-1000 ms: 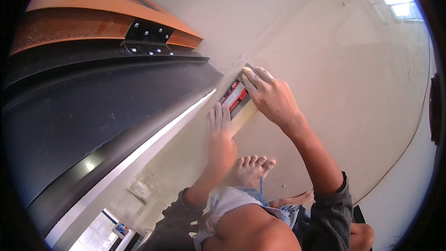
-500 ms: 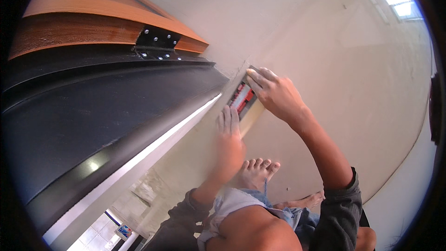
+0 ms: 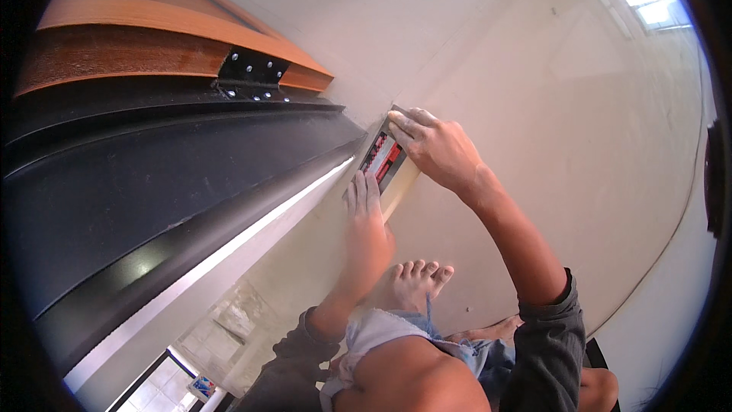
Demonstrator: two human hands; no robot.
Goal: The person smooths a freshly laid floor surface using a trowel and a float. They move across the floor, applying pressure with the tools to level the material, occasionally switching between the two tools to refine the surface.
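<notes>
A flat, narrow dark grey rectangular piece (image 3: 383, 159) with a red and white label lies slantwise near the corner of the black door frame. Its exact kind does not show. My right hand (image 3: 444, 149) holds its far end, with dusty fingers bent over the edge. On the near end rest the close-set fingers of my left hand (image 3: 368, 221); the thumb is hidden and the back of the hand is a little blurred. A cream-coloured band (image 3: 399, 189) runs along the piece's right side, between my hands. Both sets of fingertips are coated in pale dust.
The black door frame (image 3: 183, 160) fills the left side. Above it sits an orange-brown wooden door (image 3: 130, 53) on a screwed black hinge (image 3: 255, 69). Beige glossy floor (image 3: 534, 145) spreads to the right. My bare foot (image 3: 418, 284) is just below my hands. Tiles (image 3: 221, 332) show lower left.
The whole view has shifted slightly. The grey piece and both hands now appear a little further left, nearer the frame's corner. Both hands keep their hold, and the label is sharper.
</notes>
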